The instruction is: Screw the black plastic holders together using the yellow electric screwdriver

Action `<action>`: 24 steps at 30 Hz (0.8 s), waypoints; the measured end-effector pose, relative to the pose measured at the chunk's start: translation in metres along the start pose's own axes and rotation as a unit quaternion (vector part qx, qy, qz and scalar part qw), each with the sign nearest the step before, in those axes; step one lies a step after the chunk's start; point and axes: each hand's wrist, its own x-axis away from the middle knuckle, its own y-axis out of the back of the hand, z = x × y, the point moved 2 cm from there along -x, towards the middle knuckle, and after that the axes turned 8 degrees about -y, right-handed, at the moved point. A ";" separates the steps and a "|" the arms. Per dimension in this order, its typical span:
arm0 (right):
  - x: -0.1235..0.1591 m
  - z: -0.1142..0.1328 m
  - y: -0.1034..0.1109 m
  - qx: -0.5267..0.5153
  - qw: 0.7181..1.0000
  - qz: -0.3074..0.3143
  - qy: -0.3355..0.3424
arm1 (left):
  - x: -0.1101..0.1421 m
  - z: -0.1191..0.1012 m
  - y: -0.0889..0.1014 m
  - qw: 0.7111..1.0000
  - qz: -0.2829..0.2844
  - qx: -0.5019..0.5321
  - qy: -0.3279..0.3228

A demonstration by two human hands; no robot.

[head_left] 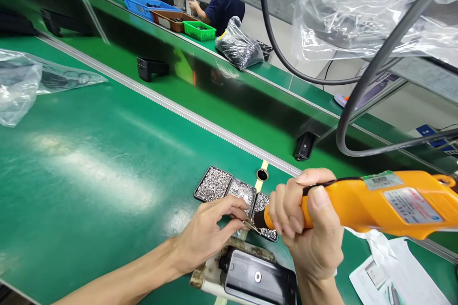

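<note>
My right hand [311, 224] is wrapped round an orange electric screwdriver [379, 202], its dark nose pointing left. My left hand [211, 224] is closed in a pinch at the screwdriver's tip, by a thin metallic piece; exactly what the fingers grip is too small to tell. Just behind the fingertips sit three black trays of small metal parts: a left tray [213, 184], a middle tray [242, 191] with ring-like pieces, and a partly hidden right tray [265, 233]. Below the hands, a black rectangular device [263, 279] with a glossy face lies in a worn, light-coloured holder [205, 276].
A round gold-rimmed black object [262, 174] lies on yellow tape behind the trays. Green conveyor belt [214, 105] runs beyond a metal rail, carrying black parts [305, 146]. A grey cable [343, 128] loops overhead. Papers [404, 267] lie right. Another person [227, 9] works beyond.
</note>
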 end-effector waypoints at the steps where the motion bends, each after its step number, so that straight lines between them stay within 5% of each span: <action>1: 0.000 -0.001 -0.001 0.004 1.000 -0.001 0.000 | 0.000 -0.001 0.000 1.000 -0.007 -0.002 -0.006; 8: -0.001 -0.007 -0.007 0.035 0.999 -0.012 -0.011 | 0.000 -0.005 -0.006 0.998 -0.053 -0.027 0.011; 15: -0.006 -0.005 -0.005 0.033 0.999 -0.015 -0.033 | -0.003 -0.005 -0.003 0.997 0.009 0.027 0.076; 24: -0.006 -0.004 -0.004 0.044 0.998 -0.026 -0.033 | -0.005 -0.006 0.001 0.999 0.050 -0.005 -0.013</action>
